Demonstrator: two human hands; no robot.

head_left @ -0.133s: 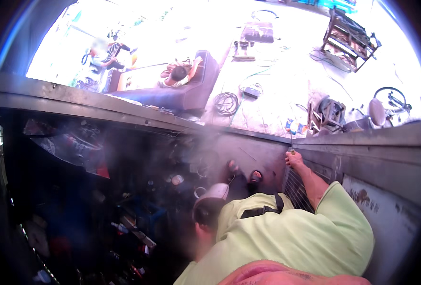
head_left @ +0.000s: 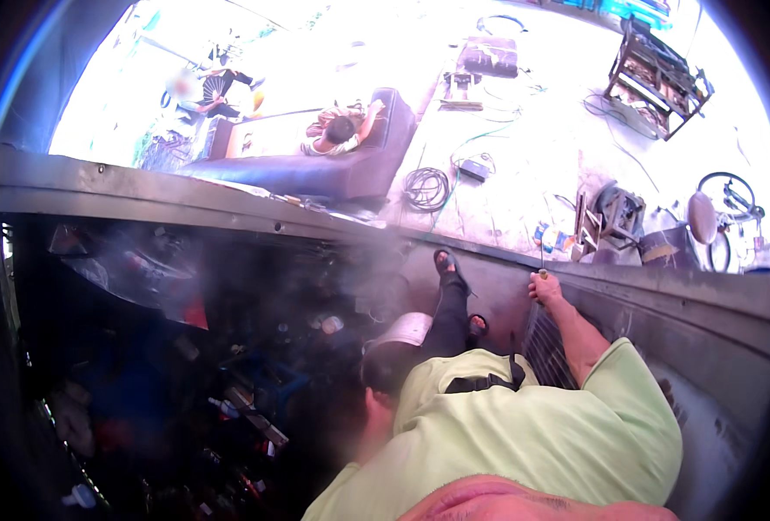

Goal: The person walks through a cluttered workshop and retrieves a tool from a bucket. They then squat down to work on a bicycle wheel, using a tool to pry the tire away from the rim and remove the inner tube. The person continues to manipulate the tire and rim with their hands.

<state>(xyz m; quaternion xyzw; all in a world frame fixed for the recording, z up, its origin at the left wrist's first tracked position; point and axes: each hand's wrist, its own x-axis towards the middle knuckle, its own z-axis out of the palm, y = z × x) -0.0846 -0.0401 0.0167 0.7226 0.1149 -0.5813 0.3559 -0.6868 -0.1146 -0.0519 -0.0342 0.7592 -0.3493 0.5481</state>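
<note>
Just beyond the louvred panel [head_left: 550, 360], a thin-shafted tool [head_left: 542, 273] is clamped in the fingers of the right hand [head_left: 545, 288]; its shaft is best kept clear of the body; left of the panel, near a pale bucket [head_left: 411, 328], the fingers of the left hand [head_left: 378, 408] cannot be made out.

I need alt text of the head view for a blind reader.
A person in a green shirt stands beside dim clutter, right hand closed on a small object, left hand near a pale bucket. Beyond, in bright light, someone is on a sofa.
</note>
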